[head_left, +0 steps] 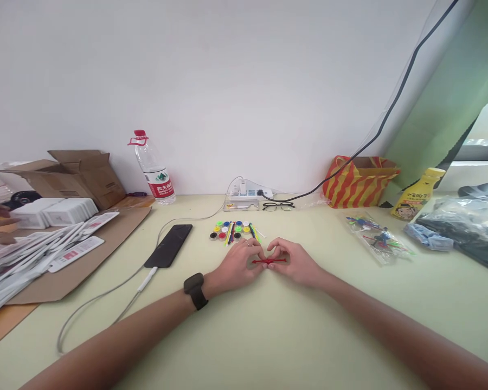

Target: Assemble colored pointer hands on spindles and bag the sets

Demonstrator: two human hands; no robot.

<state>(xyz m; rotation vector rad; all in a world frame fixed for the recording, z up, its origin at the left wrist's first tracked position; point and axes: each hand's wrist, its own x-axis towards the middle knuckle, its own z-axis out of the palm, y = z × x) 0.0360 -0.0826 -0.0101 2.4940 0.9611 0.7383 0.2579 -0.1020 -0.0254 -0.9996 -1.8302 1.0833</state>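
Note:
My left hand (238,265) and my right hand (295,262) meet at the middle of the pale green table (268,336), fingertips together. Between them they pinch a thin red stick (269,261) that lies level, each hand on one end. A dark watch (196,290) sits on my left wrist. Just beyond the hands lies a small heap of coloured round caps and sticks (233,230).
A black phone (169,245) on a white cable lies left of the hands. Further left are cardboard (85,173), white boxes and packets. A water bottle (152,169), power strip (248,193), glasses (278,206), striped bag (358,181), yellow bottle (417,200) and plastic bags (376,235) line the back and right.

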